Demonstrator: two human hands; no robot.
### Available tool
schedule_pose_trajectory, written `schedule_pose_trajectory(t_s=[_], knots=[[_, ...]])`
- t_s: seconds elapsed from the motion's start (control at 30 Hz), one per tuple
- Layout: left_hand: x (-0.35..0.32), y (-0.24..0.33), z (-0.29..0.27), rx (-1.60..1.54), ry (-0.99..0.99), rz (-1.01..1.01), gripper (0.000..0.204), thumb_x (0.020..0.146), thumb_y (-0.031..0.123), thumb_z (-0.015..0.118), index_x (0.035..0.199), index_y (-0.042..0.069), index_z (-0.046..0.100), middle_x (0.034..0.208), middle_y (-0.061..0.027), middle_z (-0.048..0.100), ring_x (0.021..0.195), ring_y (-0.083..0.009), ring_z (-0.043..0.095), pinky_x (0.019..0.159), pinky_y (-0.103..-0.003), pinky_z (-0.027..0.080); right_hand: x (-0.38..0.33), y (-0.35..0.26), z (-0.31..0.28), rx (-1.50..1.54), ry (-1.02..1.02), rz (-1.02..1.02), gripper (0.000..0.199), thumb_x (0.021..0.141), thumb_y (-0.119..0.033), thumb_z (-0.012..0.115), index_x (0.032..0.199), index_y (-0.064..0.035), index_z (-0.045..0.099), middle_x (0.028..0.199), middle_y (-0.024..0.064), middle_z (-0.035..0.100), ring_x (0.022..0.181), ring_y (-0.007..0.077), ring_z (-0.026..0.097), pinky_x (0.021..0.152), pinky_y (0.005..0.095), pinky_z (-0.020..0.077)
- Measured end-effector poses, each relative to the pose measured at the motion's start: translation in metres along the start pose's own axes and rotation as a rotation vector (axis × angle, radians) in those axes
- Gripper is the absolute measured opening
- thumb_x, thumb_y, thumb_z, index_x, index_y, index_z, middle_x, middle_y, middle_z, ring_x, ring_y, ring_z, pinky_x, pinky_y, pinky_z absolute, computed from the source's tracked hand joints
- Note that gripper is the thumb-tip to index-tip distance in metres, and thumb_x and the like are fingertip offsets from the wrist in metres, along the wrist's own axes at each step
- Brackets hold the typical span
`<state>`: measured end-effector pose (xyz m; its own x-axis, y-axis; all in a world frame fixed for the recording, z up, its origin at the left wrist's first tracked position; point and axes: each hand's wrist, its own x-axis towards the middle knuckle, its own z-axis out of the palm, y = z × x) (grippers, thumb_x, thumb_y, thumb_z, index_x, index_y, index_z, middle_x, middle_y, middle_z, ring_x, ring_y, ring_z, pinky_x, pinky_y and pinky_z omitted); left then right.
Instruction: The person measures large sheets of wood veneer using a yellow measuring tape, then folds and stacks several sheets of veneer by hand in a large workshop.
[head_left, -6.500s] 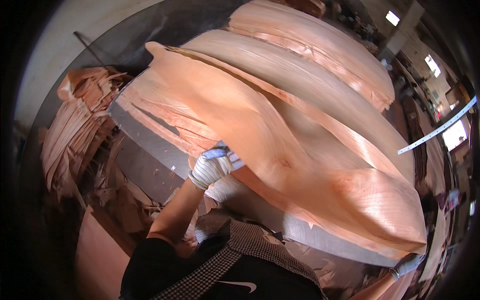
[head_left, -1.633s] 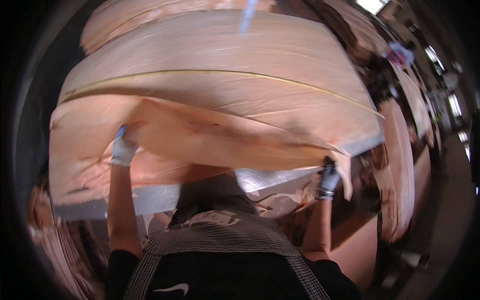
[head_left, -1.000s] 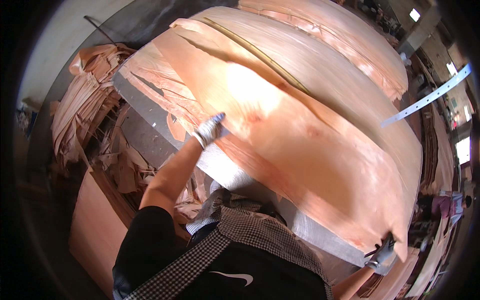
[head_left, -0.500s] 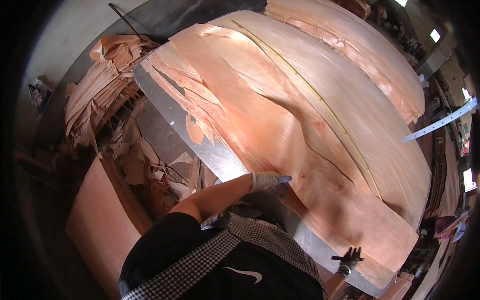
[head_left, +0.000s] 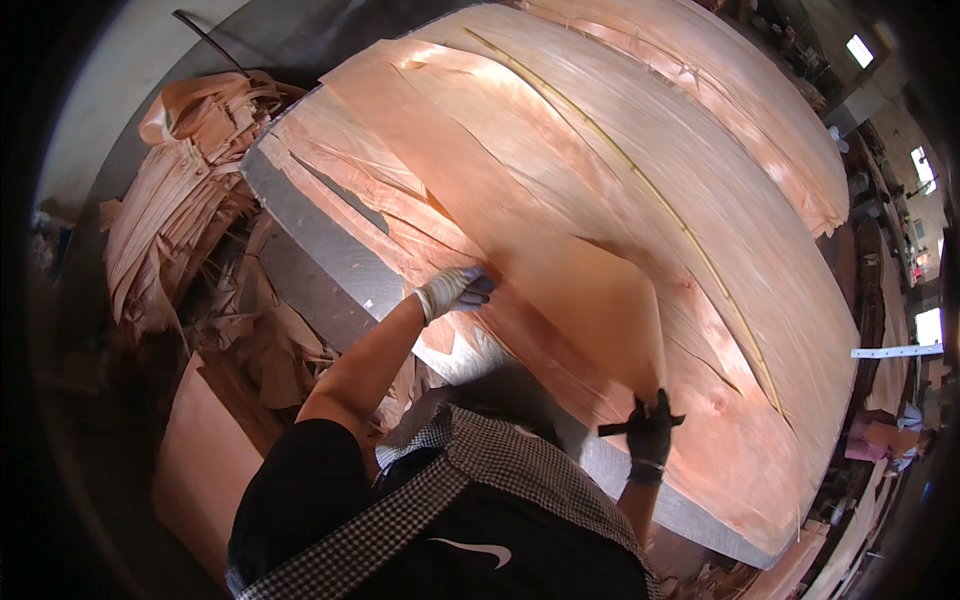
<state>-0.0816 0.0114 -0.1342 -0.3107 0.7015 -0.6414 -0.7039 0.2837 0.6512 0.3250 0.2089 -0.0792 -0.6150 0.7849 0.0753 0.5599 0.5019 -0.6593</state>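
- On the flat grey metal table [head_left: 340, 250] we see thin peach wood sheets [head_left: 440, 160].
- On these sheets lies one long thin yellow stick [head_left: 637, 170].
- Left of the table: a ragged peach wood-strip bundle [head_left: 165, 230].
- Behind the sheets: a broad peach wood stack [head_left: 690, 80].

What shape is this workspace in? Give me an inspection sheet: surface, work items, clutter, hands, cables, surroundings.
Surface: metal tabletop, mostly covered by wood veneer sheets.
Work items: top sheet rumpled, with a raised fold; thin yellow strip lying on the sheets.
Clutter: torn veneer scraps heaped left of the tabletop.
Hands: left hand gloved, at the top sheet's near edge, grip unclear; right hand dark-gloved, fingers spread, contact unclear.
Cables: nothing seen.
Surroundings: another person at far right, bright windows.
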Motion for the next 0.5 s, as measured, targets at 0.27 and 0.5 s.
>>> schedule_pose_trajectory(t_s=[0.27, 0.5], knots=[[0.043, -0.005, 0.021, 1.121, 0.042, 0.891, 0.048, 0.08, 0.033, 0.058, 0.121, 0.008, 0.047, 0.124, -0.0186, 0.047, 0.11, -0.0378, 0.048, 0.087, -0.043, 0.044, 0.082, -0.018, -0.074, 1.103, 0.212, 0.352, 0.043, 0.086, -0.02, 0.052, 0.122, 0.0019, 0.047, 0.114, 0.0074, 0.058, 0.068, 0.0159, 0.059, 0.051, 0.0217, 0.0419], [0.074, 0.115, 0.038, 0.952, 0.395, 0.996, 0.076, 0.077, 0.038, 0.061, 0.138, 0.013, 0.022, 0.144, -0.0215, 0.008, 0.127, -0.0441, 0.022, 0.1, -0.046, 0.031, 0.082, -0.076, -0.101, 0.781, 0.374, 0.307, 0.035, 0.086, -0.017, 0.053, 0.116, 0.0028, 0.052, 0.116, 0.0085, 0.057, 0.073, 0.0206, 0.063, 0.045, 0.0203, 0.0407]])
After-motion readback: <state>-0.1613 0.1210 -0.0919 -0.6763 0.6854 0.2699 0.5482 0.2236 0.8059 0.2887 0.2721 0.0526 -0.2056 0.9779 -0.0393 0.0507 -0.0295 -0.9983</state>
